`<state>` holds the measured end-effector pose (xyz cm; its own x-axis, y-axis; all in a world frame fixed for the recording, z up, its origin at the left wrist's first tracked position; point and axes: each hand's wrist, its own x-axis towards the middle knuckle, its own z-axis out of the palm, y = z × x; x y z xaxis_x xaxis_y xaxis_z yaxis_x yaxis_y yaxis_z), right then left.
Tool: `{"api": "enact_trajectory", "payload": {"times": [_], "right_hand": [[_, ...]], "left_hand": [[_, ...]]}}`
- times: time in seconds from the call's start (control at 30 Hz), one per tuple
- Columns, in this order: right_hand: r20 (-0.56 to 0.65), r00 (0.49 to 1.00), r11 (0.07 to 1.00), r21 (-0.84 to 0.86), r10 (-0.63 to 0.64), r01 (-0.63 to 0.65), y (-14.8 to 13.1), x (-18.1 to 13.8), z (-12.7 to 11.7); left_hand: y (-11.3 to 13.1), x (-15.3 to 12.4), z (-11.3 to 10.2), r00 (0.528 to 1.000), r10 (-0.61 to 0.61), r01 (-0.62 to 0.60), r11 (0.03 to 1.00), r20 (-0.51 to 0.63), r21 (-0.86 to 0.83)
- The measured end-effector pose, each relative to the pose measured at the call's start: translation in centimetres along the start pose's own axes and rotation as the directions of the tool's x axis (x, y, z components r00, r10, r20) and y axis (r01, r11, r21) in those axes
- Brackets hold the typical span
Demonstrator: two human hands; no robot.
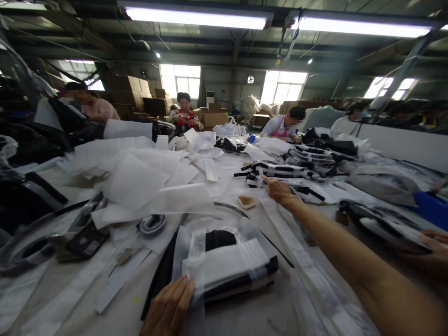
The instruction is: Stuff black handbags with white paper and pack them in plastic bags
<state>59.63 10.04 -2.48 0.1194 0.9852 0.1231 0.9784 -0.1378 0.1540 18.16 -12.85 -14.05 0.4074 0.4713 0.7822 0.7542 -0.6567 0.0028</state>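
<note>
My left hand (170, 305) lies at the bottom middle, fingers flat and close together on the near edge of a clear plastic bag (224, 261) holding a folded black and white item. My right arm stretches far across the table. My right hand (280, 190) has its fingers extended and touches the near edge of a pile of black and white striped pieces (276, 170). A small tan pad (247, 201) lies just left of that hand.
White tissue sheets (140, 177) cover the table's middle and left. Black items in plastic lie at the left (31, 196) and right (381, 219). Another person's hand (434, 249) rests at the right edge. Several seated people work at the far side. A coiled strap (153, 224) lies nearby.
</note>
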Motion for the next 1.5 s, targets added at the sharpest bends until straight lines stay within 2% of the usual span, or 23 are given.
{"api": "enact_trajectory", "payload": {"times": [0.17, 0.23, 0.37, 0.47, 0.53, 0.6, 0.7, 0.77, 0.8, 0.83, 0.87, 0.97, 1.0, 1.03, 1.1, 1.17, 1.27, 1.3, 1.33, 1.4, 1.43, 1.47, 1.5], "right_hand": [[0.147, 0.988, 0.997, 0.053, 0.049, -0.058, -0.5, -1.9, -0.1], [0.137, 0.989, 0.994, 0.080, 0.061, -0.072, -0.4, -2.2, -0.9], [-0.017, 0.999, 0.992, 0.125, 0.039, -0.037, -1.9, -3.3, -2.9], [-0.204, 0.975, 0.961, 0.236, -0.093, 0.141, -5.4, -5.7, -4.2], [-0.284, 0.929, 0.851, 0.401, -0.236, 0.338, -8.7, -8.5, -4.7], [-0.280, 0.858, 0.644, 0.571, -0.431, 0.510, -12.1, -11.8, -5.0], [-0.257, 0.674, 0.395, 0.647, -0.692, 0.652, -16.5, -16.8, -4.6], [-0.228, 0.543, 0.301, 0.632, -0.809, 0.714, -18.4, -18.8, -3.8], [-0.210, 0.500, 0.278, 0.623, -0.840, 0.731, -18.9, -19.2, -3.4], [-0.200, 0.489, 0.279, 0.617, -0.849, 0.736, -19.1, -19.2, -3.0], [-0.201, 0.518, 0.305, 0.615, -0.831, 0.727, -19.1, -18.9, -2.8], [-0.284, 0.718, 0.435, 0.637, -0.635, 0.637, -17.6, -18.0, -3.5], [-0.341, 0.765, 0.447, 0.653, -0.547, 0.611, -16.8, -18.2, -4.2], [-0.397, 0.785, 0.438, 0.667, -0.476, 0.603, -16.0, -18.8, -4.9], [-0.497, 0.755, 0.368, 0.668, -0.427, 0.647, -14.6, -21.2, -6.0], [-0.544, 0.671, 0.282, 0.631, -0.504, 0.723, -13.7, -24.4, -6.1], [-0.523, 0.493, 0.127, 0.585, -0.695, 0.801, -14.0, -27.7, -3.1], [-0.505, 0.493, 0.132, 0.592, -0.708, 0.795, -14.5, -27.9, -1.6], [-0.472, 0.541, 0.181, 0.614, -0.696, 0.768, -15.0, -27.6, 0.0], [-0.369, 0.736, 0.350, 0.701, -0.567, 0.621, -16.3, -25.6, 2.6], [-0.311, 0.807, 0.414, 0.733, -0.502, 0.540, -16.9, -24.2, 3.4], [-0.259, 0.848, 0.453, 0.753, -0.463, 0.477, -17.4, -22.6, 3.8], [-0.221, 0.861, 0.471, 0.761, -0.458, 0.446, -17.9, -21.1, 3.8]], "left_hand": [[0.8, 0.9, -0.8, 1.000, -0.015, 0.015, 1.000, 0.002, -0.003], [1.1, 1.3, -0.9, 1.000, -0.023, 0.023, 1.000, -0.012, 0.010], [1.6, 1.8, -1.0, 0.999, -0.048, 0.049, 0.998, -0.021, 0.037], [1.7, 1.6, -0.9, 0.998, -0.058, 0.058, 0.997, -0.010, 0.048], [1.8, 1.3, -0.8, 0.998, -0.061, 0.061, 0.997, 0.000, 0.050], [1.7, 1.0, -0.8, 0.998, -0.064, 0.063, 0.997, 0.023, 0.039], [1.7, 0.9, -0.8, 0.996, -0.071, 0.069, 0.997, 0.059, 0.027], [1.7, 0.9, -0.8, 0.995, -0.078, 0.076, 0.997, 0.055, 0.034], [1.7, 1.0, -0.8, 0.996, -0.078, 0.076, 0.996, 0.042, 0.042], [1.7, 1.1, -0.8, 0.997, -0.074, 0.072, 0.996, 0.026, 0.052], [1.7, 1.1, -0.8, 0.998, -0.065, 0.064, 0.996, 0.012, 0.062], [1.4, 1.4, -0.9, 1.000, -0.021, 0.022, 0.998, -0.008, 0.059], [1.2, 1.6, -1.0, 1.000, -0.015, 0.015, 0.999, -0.005, 0.043], [1.0, 1.7, -1.2, 1.000, -0.019, 0.019, 1.000, -0.003, 0.023], [0.5, 2.0, -1.6, 0.999, -0.042, 0.042, 0.999, -0.012, -0.026], [-0.1, 2.2, -2.0, 0.995, -0.097, 0.093, 0.992, -0.039, -0.086], [-1.0, 2.3, -2.4, 0.972, -0.208, 0.187, 0.966, -0.109, -0.179], [-1.3, 2.2, -2.5, 0.959, -0.248, 0.219, 0.956, -0.136, -0.198], [-1.5, 2.1, -2.6, 0.946, -0.281, 0.245, 0.947, -0.163, -0.209], [-1.8, 1.8, -2.8, 0.921, -0.333, 0.288, 0.932, -0.203, -0.219], [-1.9, 1.5, -2.9, 0.913, -0.350, 0.304, 0.927, -0.211, -0.222], [-1.9, 1.2, -3.1, 0.909, -0.360, 0.313, 0.923, -0.212, -0.224], [-1.9, 1.0, -3.2, 0.907, -0.365, 0.319, 0.920, -0.208, -0.226]]}}
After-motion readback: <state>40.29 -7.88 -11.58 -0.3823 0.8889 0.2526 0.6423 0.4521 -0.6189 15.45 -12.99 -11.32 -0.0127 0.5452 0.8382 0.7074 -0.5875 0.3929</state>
